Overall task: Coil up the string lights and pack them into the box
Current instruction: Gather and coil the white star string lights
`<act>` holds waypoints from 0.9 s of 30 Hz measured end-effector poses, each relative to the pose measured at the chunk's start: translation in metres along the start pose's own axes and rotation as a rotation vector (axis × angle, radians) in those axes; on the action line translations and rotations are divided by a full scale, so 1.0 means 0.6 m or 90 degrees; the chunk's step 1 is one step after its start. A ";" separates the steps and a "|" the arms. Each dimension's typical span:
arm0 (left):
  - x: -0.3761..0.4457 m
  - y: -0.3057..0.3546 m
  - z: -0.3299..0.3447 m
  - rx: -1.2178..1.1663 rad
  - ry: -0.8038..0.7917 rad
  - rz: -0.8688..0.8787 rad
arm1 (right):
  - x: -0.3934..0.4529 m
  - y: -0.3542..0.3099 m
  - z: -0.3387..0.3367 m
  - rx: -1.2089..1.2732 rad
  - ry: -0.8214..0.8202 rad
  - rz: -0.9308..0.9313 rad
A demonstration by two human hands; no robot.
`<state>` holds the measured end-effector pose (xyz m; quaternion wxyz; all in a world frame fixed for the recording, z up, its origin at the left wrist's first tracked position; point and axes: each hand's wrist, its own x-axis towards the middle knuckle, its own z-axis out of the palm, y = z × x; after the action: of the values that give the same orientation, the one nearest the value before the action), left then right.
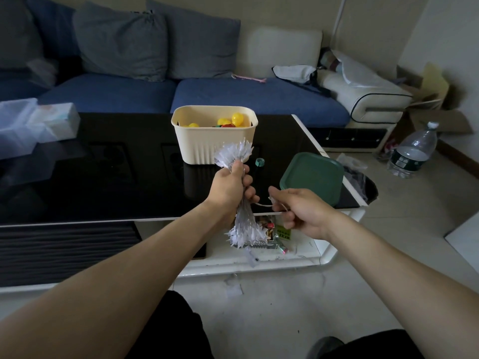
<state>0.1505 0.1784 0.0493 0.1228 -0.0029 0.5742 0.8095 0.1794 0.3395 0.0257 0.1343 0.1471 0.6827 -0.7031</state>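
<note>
Two hands work one bundle here, and I read them from left to right. My left hand (230, 183) has its grip closed round the middle of the coiled string lights (234, 154), fingers curled tight, with a spiky tuft of clear bulbs fanning out above the fist and another hanging below the wrist. A thin pale tail of the wire (264, 204) runs from that fist across to my right hand (300, 211), whose grip pinches it between thumb and curled fingers.

The bundle is held in the air over the near edge of the dark glossy surface (116, 177), just in front of the cream box (215, 141), which stands open and already holds some yellow pieces. The green lid (312, 177) lies flat to the right of the box, apart from it.

I judge the step in hand to be binding the coil with its loose tail. To do it well, I would keep the left fist firm so the loops cannot spring apart, lead the tail round the waist of the bundle under light tension, and avoid snagging the bulbs. Only then does it go into the box.
</note>
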 end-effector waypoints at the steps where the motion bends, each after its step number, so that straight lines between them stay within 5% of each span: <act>1: 0.001 -0.001 0.000 0.004 0.008 0.008 | -0.001 -0.001 -0.003 -0.018 -0.019 0.013; 6: 0.016 0.004 -0.010 -0.051 0.119 0.014 | -0.006 -0.003 -0.023 -0.207 -0.110 0.046; 11: 0.026 -0.002 -0.029 -0.056 0.180 0.000 | -0.008 -0.003 -0.050 -0.556 -0.080 0.045; 27: 0.029 -0.018 -0.027 0.004 0.100 -0.054 | -0.006 -0.037 0.041 -0.647 -0.074 -0.290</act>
<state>0.1336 0.1700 0.0314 0.1116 -0.0900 0.5839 0.7991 0.1734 0.3158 0.0480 0.0705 -0.1264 0.9416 -0.3040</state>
